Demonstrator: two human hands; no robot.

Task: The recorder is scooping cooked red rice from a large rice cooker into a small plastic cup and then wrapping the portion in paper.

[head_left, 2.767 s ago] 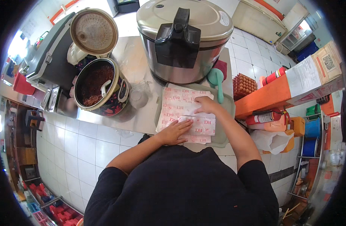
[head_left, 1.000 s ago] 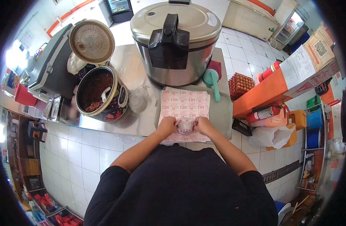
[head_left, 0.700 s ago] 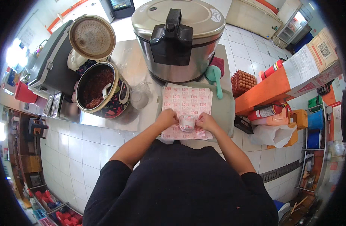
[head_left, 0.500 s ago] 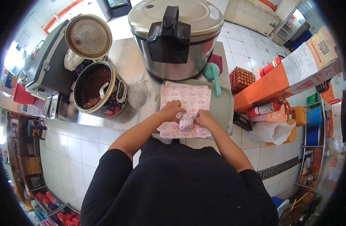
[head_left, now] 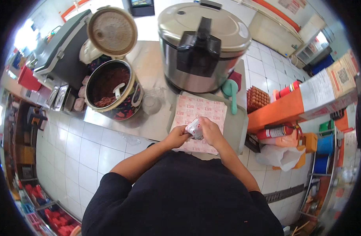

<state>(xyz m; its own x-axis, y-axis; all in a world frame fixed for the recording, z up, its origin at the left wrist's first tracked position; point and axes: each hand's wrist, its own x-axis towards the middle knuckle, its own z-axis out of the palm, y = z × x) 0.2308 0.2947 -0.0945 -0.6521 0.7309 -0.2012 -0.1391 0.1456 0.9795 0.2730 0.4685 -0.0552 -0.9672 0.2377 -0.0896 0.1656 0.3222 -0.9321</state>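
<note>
Between my two hands is a small bundle wrapped in white and red printed paper (head_left: 194, 129). My left hand (head_left: 178, 137) closes on its left side with the thumb against the paper. My right hand (head_left: 211, 131) grips the bundle's right side, fingers bent over the top. What the paper encloses is hidden. Under the hands lies a stack of the same printed wrapping paper (head_left: 200, 107), resting on a grey-green tray (head_left: 238, 128).
Behind the tray stands a large steel rice cooker (head_left: 172, 65), beside a green ladle (head_left: 233, 103). To the left, an open flowered pot (head_left: 135, 103) holds dark reddish food and a white spoon. Egg trays (head_left: 258, 97) and a red fire extinguisher (head_left: 274, 132) are at the right.
The bundle has come up off the paper stack and is now tilted between both hands. My right hand has moved over its top. The whole view has shifted slightly.
</note>
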